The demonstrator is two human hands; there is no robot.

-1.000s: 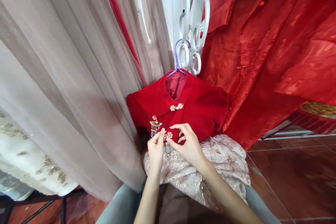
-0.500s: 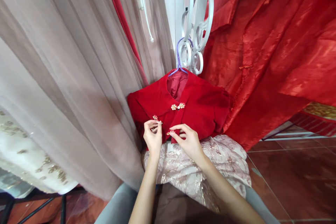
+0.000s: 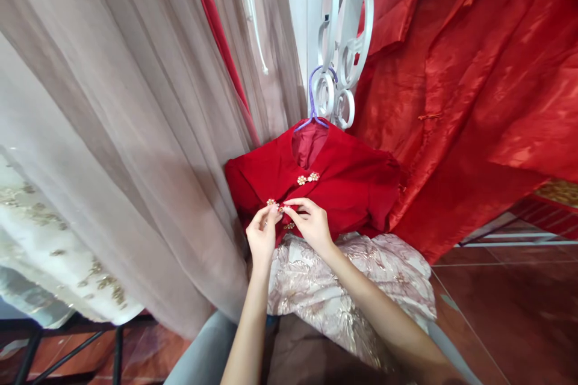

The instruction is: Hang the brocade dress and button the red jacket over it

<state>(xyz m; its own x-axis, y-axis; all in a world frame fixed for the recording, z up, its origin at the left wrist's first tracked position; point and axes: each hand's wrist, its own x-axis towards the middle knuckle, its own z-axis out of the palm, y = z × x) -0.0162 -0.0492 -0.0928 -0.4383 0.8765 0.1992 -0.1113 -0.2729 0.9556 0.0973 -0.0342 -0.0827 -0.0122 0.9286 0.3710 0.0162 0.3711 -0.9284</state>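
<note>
Head view: I'm seeing both hands working on the red jacket (image 3: 343, 192).
Left hand (image 3: 262, 237): thumb and forefinger pinching a small ornament (image 3: 280, 209) at the jacket's lower front.
Right hand (image 3: 313, 227): thumb and forefinger pinching its other side.
Handling: I'm favouring light, steady fingertips, keeping the jacket's cloth slack.

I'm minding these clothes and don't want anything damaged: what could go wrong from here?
The small ornament pinched between the left hand and right hand is mostly covered by fingers, so it might slip. Tugging could pull the red jacket askew on its purple hanger. Its edges might also snag the gold-patterned skirt fabric just below.
</note>
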